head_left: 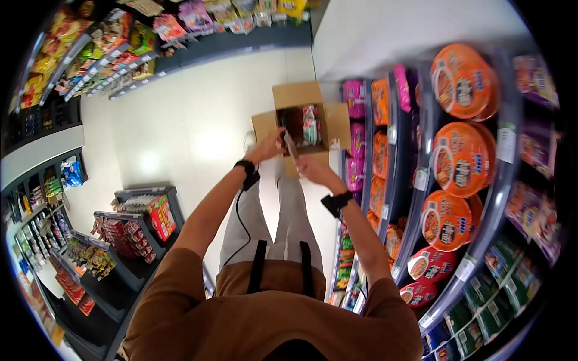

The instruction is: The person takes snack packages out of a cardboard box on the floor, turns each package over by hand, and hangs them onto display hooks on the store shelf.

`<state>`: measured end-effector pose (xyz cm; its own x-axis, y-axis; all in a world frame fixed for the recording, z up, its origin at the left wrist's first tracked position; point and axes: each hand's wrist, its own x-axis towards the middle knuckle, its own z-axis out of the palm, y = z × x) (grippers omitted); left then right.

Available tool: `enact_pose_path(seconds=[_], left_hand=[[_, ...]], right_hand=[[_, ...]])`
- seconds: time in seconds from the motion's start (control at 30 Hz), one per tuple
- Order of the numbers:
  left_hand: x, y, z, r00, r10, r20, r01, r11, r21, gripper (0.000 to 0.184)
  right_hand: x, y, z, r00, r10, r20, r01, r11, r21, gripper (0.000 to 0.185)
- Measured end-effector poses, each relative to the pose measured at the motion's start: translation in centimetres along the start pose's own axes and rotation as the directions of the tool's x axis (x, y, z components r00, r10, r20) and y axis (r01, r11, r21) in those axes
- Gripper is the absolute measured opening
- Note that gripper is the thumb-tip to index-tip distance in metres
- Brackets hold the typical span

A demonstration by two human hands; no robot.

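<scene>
An open cardboard box (pixel 298 95) stands on the floor ahead of my feet with its flaps folded out. Inside it, on the right, lie several red, white and green packets (pixel 310 126). Over the near edge of the box, a thin flat packet (pixel 291 147) is seen almost edge-on, so its kind and print do not show. My left hand (pixel 269 147) is closed at its upper left side, and my right hand (pixel 314 169) grips its lower end. Both wrists wear black bands with small devices.
Close on my right runs a shelf rack holding orange instant noodle bowls (pixel 462 153), purple packets (pixel 356 99) and red bowls (pixel 431 265). Snack shelves (pixel 123 48) line the far side. Low display stands (pixel 144 207) are on the left, beside the pale tiled floor (pixel 198 129).
</scene>
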<state>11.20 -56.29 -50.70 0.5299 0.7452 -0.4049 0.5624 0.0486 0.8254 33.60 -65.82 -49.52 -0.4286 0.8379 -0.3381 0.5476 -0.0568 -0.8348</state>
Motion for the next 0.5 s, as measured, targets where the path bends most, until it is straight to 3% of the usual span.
enact_pose_path(seconds=[0.1, 0.23, 0.3, 0.43, 0.5], left_hand=[[-4.3, 3.6, -2.9, 0.997, 0.000, 0.076, 0.012, 0.987, -0.161, 0.072], [-9.5, 4.6, -6.0, 0.979, 0.198, 0.055, -0.198, 0.980, -0.014, 0.041], [-12.2, 4.5, -7.5, 0.986, 0.156, 0.064, -0.147, 0.981, -0.127, 0.027], [-17.9, 7.0, -12.0, 0.946, 0.321, 0.036, -0.323, 0.945, 0.051, 0.016], [-20.6, 7.1, -13.7, 0.963, 0.269, 0.010, -0.269, 0.963, 0.001, 0.017]], right_hand=[[-1.9, -8.1, -2.8, 0.985, -0.041, 0.169, 0.057, 0.994, -0.092, 0.021], [-2.8, -14.5, -2.5, 0.963, -0.102, 0.250, 0.134, 0.984, -0.114, 0.020], [-3.1, -16.3, -1.3, 0.947, -0.169, 0.274, 0.191, 0.980, -0.057, 0.022], [-4.2, -24.0, -1.9, 0.961, -0.087, 0.261, 0.118, 0.987, -0.108, 0.023], [-5.5, -28.0, -1.8, 0.969, -0.083, 0.233, 0.111, 0.988, -0.109, 0.026]])
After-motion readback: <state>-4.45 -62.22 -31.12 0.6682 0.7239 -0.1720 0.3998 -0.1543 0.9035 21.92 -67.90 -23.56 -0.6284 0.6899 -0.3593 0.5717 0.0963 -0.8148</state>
